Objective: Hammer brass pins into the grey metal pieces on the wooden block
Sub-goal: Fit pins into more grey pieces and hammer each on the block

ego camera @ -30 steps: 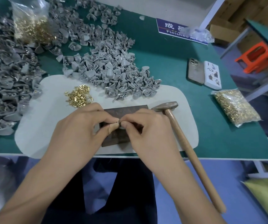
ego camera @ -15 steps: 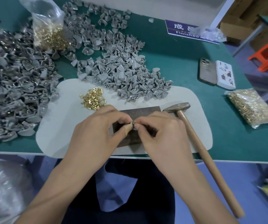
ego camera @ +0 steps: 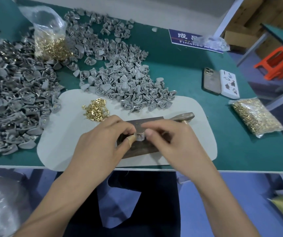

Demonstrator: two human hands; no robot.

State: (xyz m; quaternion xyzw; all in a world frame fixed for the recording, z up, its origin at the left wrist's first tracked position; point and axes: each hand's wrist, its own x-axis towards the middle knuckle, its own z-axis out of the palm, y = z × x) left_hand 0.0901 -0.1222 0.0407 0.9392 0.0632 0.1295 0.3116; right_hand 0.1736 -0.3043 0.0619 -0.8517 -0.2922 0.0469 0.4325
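**Brass pin and grey piece held on the wooden block**

Brass pin [ego camera: 139, 134] sits in a small grey metal piece [ego camera: 140, 137] resting on the dark wooden block [ego camera: 137, 147], which lies on a pale mat [ego camera: 65, 134] at the near edge of the green table [ego camera: 180, 74].

Left hand [ego camera: 101, 141]: fingers curled, thumb and forefinger pinching the grey piece from its left side. The thumb tip carries a tan wrap.

Right hand [ego camera: 173, 142]: fingers curled, thumb tip just beside the piece on its right. Whether it actually grips the piece or the pin cannot be told; the frame is blurred there.

Both hands are close together over the block, fingertips nearly meeting.

Hammer [ego camera: 183, 116]: head lies on the mat just behind the right hand, touching neither hand; the handle is hidden under the right wrist.

Loose brass pins [ego camera: 96, 110] form a small heap on the mat, left of the block. A mound of grey pieces [ego camera: 128, 82] spills onto the mat's far edge; a larger, darker pile [ego camera: 14, 93] covers the table's left side.

Two clear bags of brass pins: one upright at far left [ego camera: 51, 41], one flat at right [ego camera: 255, 117]. A phone [ego camera: 211, 81] and a white box [ego camera: 229, 84] lie side by side at right.
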